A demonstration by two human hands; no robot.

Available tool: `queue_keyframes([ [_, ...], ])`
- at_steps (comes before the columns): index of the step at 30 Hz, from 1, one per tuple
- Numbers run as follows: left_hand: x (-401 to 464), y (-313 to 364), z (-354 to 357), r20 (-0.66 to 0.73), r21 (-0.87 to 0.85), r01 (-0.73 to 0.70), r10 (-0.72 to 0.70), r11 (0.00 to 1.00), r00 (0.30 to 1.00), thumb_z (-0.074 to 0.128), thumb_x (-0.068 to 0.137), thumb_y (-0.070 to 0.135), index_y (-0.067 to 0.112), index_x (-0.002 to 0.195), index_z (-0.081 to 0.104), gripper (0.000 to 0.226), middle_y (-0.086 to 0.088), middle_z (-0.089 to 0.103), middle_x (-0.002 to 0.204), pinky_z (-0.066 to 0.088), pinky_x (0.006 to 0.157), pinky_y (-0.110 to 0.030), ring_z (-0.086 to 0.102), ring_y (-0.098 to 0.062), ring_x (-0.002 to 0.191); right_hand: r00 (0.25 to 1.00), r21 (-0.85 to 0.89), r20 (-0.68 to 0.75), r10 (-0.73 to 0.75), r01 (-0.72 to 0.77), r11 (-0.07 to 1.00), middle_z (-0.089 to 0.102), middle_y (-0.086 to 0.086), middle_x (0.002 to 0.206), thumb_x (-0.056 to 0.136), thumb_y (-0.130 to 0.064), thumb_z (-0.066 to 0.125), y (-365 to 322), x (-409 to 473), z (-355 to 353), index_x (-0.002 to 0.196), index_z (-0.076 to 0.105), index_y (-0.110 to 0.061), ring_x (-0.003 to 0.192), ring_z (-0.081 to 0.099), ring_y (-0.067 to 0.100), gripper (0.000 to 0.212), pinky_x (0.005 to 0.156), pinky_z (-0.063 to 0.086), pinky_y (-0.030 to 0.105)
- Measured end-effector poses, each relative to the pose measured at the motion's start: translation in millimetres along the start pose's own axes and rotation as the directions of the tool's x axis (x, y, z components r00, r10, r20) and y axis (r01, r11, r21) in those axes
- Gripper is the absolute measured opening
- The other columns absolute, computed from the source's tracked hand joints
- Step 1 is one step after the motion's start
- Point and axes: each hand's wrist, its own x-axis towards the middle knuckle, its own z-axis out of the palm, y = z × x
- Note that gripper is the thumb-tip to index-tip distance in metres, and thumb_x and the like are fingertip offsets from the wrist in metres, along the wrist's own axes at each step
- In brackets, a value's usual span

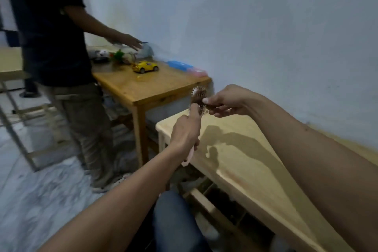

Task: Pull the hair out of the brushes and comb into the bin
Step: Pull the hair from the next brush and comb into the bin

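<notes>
A small pink hairbrush (pixel 196 96) stands upright in the air over the near end of a pale wooden table (pixel 245 149). My left hand (pixel 187 131) grips its pink handle, whose looped end sticks out below the fist. Brown hair is tangled in the bristles. My right hand (pixel 227 101) pinches a tuft of that hair (pixel 205 106) at the brush's right side. No bin and no comb are in view.
A darker wooden table (pixel 147 88) behind carries a yellow toy car (pixel 145 66), blue and pink boxes (pixel 187 67) and small clutter. A person (pixel 61 57) stands at its left, one arm stretched over it. The wall runs along the right; marble floor lies at the left.
</notes>
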Motion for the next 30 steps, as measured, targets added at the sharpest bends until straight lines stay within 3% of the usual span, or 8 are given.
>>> queue_keyframes([
  [3, 4, -19, -47, -0.073, 0.028, 0.002, 0.0, 1.0, 0.997, 0.038, 0.091, 0.063, 0.011, 0.092, 0.065, 0.058, -0.006, 0.055, 0.069, 0.042, 0.058, -0.036, 0.051, -0.023, 0.057, 0.995, -0.059, 0.096, -0.009, 0.014, 0.998, 0.074, 0.005, 0.074, 0.088, -0.016, 0.081, -9, 14, 43, 0.092, 0.073, -0.004, 0.069, 0.072, 0.016, 0.015, 0.063, 0.062, 0.025],
  [8, -6, -62, -133, -0.089, 0.077, 0.043, -0.036, 0.996, 0.995, 0.059, 0.076, 0.069, 0.012, 0.085, 0.063, 0.058, -0.005, 0.055, 0.065, 0.042, 0.056, -0.038, 0.051, -0.023, 0.053, 0.959, -0.144, 0.282, -0.011, 0.054, 0.988, 0.079, 0.003, 0.077, 0.086, -0.021, 0.083, -12, 23, 118, 0.092, 0.078, -0.006, 0.076, 0.075, 0.016, 0.017, 0.071, 0.061, 0.029],
  [11, -19, -90, -171, -0.115, 0.106, 0.063, -0.051, 0.992, 0.992, 0.065, 0.084, 0.062, 0.012, 0.083, 0.058, 0.05, -0.007, 0.052, 0.06, 0.039, 0.044, -0.03, 0.049, -0.022, 0.045, 0.932, -0.152, 0.363, -0.013, 0.073, 0.986, 0.077, 0.002, 0.075, 0.089, -0.022, 0.081, -3, 24, 167, 0.083, 0.076, -0.01, 0.075, 0.074, 0.015, 0.014, 0.073, 0.063, 0.029],
  [16, -41, -139, -204, -0.219, 0.068, 0.141, -0.123, 0.988, 0.968, 0.065, 0.094, 0.049, 0.01, 0.082, 0.053, 0.043, -0.005, 0.048, 0.055, 0.038, 0.039, -0.025, 0.047, -0.018, 0.038, 0.914, -0.066, 0.404, -0.012, 0.043, 0.997, 0.072, 0.006, 0.065, 0.091, -0.018, 0.079, 40, 28, 246, 0.075, 0.07, -0.01, 0.061, 0.067, 0.014, 0.02, 0.059, 0.06, 0.024],
  [20, -53, -180, -224, -0.282, 0.09, 0.236, -0.203, 0.968, 0.938, 0.062, 0.095, 0.049, 0.007, 0.086, 0.059, 0.044, -0.008, 0.048, 0.06, 0.037, 0.039, -0.023, 0.046, -0.014, 0.04, 0.917, -0.017, 0.398, 0.012, -0.006, 1.0, 0.068, 0.013, 0.069, 0.088, -0.011, 0.08, 77, 28, 286, 0.071, 0.069, -0.007, 0.061, 0.063, 0.019, 0.021, 0.058, 0.056, 0.027],
  [25, -66, -229, -238, -0.316, -0.162, 0.349, -0.383, 0.923, 0.868, 0.064, 0.093, 0.053, 0.008, 0.084, 0.057, 0.047, -0.005, 0.045, 0.054, 0.032, 0.042, -0.024, 0.04, -0.016, 0.039, 0.916, -0.078, 0.395, 0.069, -0.041, 0.996, 0.069, 0.007, 0.063, 0.087, -0.004, 0.078, 98, 24, 299, 0.068, 0.071, -0.008, 0.059, 0.065, 0.016, 0.021, 0.052, 0.053, 0.022],
  [30, -62, -236, -234, -0.293, -0.364, 0.392, -0.504, 0.845, 0.812, 0.064, 0.096, 0.046, 0.006, 0.088, 0.057, 0.041, -0.007, 0.042, 0.056, 0.025, 0.041, -0.023, 0.033, -0.017, 0.038, 0.92, -0.105, 0.381, 0.094, -0.058, 0.993, 0.071, -0.004, 0.056, 0.087, 0.001, 0.072, 102, 27, 302, 0.07, 0.073, -0.006, 0.062, 0.065, 0.016, 0.019, 0.052, 0.054, 0.022],
])
